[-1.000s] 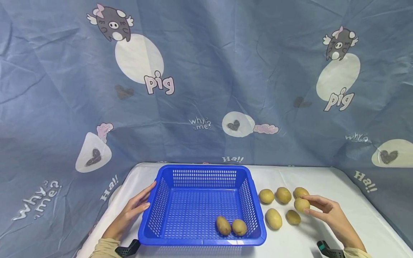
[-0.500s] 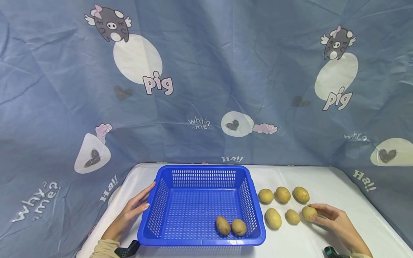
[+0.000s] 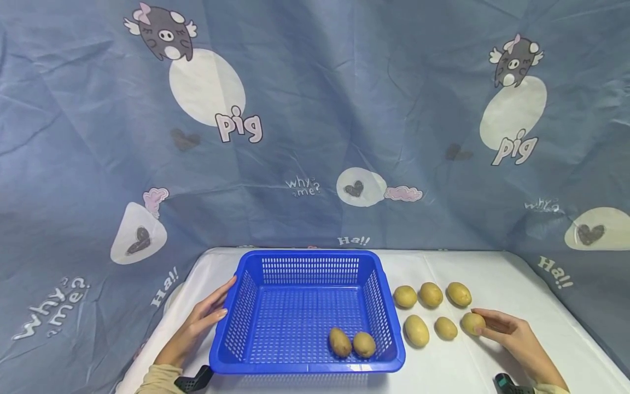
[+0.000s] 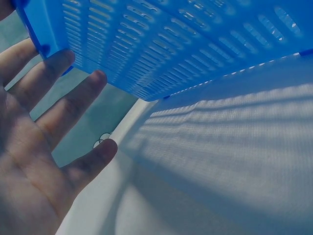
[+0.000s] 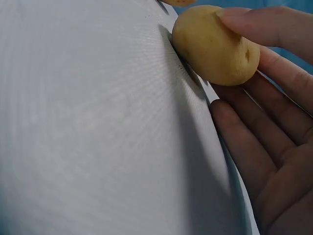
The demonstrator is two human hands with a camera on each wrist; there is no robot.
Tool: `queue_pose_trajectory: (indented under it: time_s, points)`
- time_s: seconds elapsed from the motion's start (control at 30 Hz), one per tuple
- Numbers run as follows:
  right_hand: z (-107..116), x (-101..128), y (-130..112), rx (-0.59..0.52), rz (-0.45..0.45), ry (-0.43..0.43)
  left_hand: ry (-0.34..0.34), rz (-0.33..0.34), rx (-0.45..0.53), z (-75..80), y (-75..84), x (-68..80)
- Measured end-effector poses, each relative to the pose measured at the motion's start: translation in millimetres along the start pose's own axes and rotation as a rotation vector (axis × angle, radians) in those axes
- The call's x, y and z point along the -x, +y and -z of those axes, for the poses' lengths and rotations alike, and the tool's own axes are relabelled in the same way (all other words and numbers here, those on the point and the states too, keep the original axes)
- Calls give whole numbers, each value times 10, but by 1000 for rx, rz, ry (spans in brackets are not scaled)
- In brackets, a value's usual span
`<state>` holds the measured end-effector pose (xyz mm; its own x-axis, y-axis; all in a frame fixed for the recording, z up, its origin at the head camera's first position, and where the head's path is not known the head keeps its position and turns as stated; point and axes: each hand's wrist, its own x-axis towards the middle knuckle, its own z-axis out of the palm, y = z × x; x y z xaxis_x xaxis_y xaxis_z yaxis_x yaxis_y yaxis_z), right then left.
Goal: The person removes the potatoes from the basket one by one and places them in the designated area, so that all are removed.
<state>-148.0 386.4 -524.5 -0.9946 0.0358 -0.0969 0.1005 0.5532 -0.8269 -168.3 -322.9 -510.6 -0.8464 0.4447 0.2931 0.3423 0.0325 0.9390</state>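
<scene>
Resting flat on the white bench [image 3: 497,273], palm turned inward, right hand [image 3: 512,335] with fingers [image 5: 266,27] lightly curled onto the nearest potato [image 3: 472,323], thumb on top, potato still sitting on the bench at the right end of the front row. Five more potatoes [image 3: 430,294] lying loose just left of it. Over on the other side, left hand [image 3: 202,323] stretched out, fingers straight and spread against the blue basket [image 3: 246,306] wall. Two potatoes [image 3: 351,343] inside the basket, near its front right corner.
</scene>
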Motion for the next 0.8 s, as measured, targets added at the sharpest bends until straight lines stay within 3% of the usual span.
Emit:
queue_pose_trajectory:
  time_s: [0.3,0.8]
  points:
    - [-3,-12,50,8,86,8,-5,5,-2,0,26,0]
    - [-36,-40,-5,47,-9,-3,-1,28,8,-10,52,6]
